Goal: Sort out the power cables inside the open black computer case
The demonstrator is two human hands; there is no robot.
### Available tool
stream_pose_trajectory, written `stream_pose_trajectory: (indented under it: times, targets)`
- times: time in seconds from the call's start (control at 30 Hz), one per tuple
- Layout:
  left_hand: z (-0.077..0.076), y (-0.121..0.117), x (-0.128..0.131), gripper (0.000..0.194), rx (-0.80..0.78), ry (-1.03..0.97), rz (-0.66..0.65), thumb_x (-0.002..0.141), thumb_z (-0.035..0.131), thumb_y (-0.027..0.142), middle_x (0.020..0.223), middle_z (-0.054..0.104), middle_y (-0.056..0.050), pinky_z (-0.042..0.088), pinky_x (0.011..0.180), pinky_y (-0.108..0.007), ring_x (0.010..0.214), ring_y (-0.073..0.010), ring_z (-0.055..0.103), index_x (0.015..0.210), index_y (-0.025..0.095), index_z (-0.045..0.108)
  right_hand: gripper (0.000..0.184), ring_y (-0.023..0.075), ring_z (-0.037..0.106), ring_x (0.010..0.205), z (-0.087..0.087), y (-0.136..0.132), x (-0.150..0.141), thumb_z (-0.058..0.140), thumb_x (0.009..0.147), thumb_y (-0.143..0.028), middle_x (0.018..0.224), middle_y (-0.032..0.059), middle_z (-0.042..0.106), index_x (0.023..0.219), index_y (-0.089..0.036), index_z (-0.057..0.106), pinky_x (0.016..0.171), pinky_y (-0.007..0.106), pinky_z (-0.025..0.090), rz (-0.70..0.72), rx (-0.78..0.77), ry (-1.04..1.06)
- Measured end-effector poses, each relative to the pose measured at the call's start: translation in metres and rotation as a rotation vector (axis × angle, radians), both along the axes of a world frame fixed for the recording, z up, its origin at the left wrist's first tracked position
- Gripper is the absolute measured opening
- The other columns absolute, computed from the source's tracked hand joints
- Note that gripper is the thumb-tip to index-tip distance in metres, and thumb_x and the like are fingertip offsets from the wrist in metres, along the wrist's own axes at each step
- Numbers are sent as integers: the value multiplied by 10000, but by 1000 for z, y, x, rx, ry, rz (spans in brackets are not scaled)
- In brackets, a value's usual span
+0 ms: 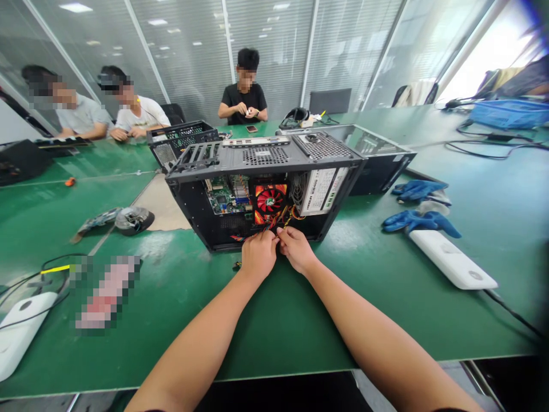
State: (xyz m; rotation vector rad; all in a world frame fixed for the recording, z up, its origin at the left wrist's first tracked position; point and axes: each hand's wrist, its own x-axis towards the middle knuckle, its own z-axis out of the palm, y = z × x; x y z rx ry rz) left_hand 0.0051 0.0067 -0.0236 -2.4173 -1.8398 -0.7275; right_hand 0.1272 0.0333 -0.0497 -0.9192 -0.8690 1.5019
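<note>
A black computer case (197,212) stands on the green table with its open side facing me. Inside it are a green motherboard (221,200), a red cooling fan (271,200) and a power supply (323,191) with a white label. Colored power cables (288,216) hang below the fan. My left hand (258,256) and my right hand (297,248) meet at the lower edge of the opening, fingers pinched together on the cables. Part of the bundle shows just above the fingertips. The exact spot they grip is hidden by the fingers.
Blue gloves (422,222) and a white power bank-like block (452,260) lie on the right. A cap (134,220) rests on the left, beside a cardboard sheet (165,203). Another case (386,166) stands behind. Several people (243,91) sit across the table.
</note>
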Motion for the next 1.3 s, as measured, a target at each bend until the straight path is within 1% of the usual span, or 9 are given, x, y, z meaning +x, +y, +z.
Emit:
stream_pose_trajectory:
  times: [0.2, 0.47, 0.63, 0.8, 0.9, 1.07, 1.3]
  targets:
    - [2, 0, 1, 173, -17, 15, 0, 949, 468, 286, 874, 690, -47, 452, 758, -297, 820, -189, 641, 915, 198, 614, 476, 38, 287, 388, 1, 0, 0, 777, 650, -521, 480, -73, 406, 582, -191, 441, 358, 196, 202, -4, -7, -12]
    - [5, 0, 0, 133, -17, 40, -27, 936, 507, 280, 883, 661, -38, 450, 761, -285, 862, -185, 607, 911, 212, 619, 482, 39, 288, 385, 3, -1, 0, 778, 648, -515, 475, -75, 396, 579, -198, 421, 355, 197, 200, 1, -1, -19]
    - [6, 0, -2, 164, -37, 58, -21, 949, 491, 317, 913, 625, -32, 446, 730, -272, 826, -167, 599, 939, 233, 631, 477, 43, 286, 384, 4, -2, -1, 777, 647, -511, 466, -78, 397, 586, -203, 419, 357, 200, 206, -1, -3, -21]
    - [6, 1, -1, 161, -8, 110, -4, 939, 506, 325, 873, 624, -37, 438, 745, -296, 827, -188, 603, 926, 225, 631, 475, 41, 283, 384, 2, -1, 0, 774, 655, -508, 467, -82, 393, 591, -202, 416, 363, 198, 202, 4, -1, -12]
    - [6, 2, 0, 151, -20, 125, 4, 935, 510, 316, 861, 636, -37, 434, 752, -310, 818, -193, 613, 936, 227, 632, 463, 45, 287, 384, 1, -1, 0, 771, 660, -502, 467, -82, 395, 597, -203, 422, 363, 201, 203, 10, -2, -16]
    - [6, 2, 0, 164, -41, 127, 3, 944, 488, 299, 884, 657, -43, 430, 758, -307, 823, -187, 625, 953, 214, 628, 464, 44, 288, 391, 1, -1, 0, 775, 653, -505, 472, -80, 403, 600, -200, 429, 364, 199, 205, 11, -1, -13]
    - [7, 2, 0, 207, -14, 138, -7, 966, 437, 287, 870, 651, -49, 419, 765, -317, 808, -191, 616, 931, 198, 620, 462, 36, 281, 385, 1, -1, 1, 780, 651, -496, 474, -81, 405, 597, -195, 434, 364, 196, 206, 22, -3, -2]
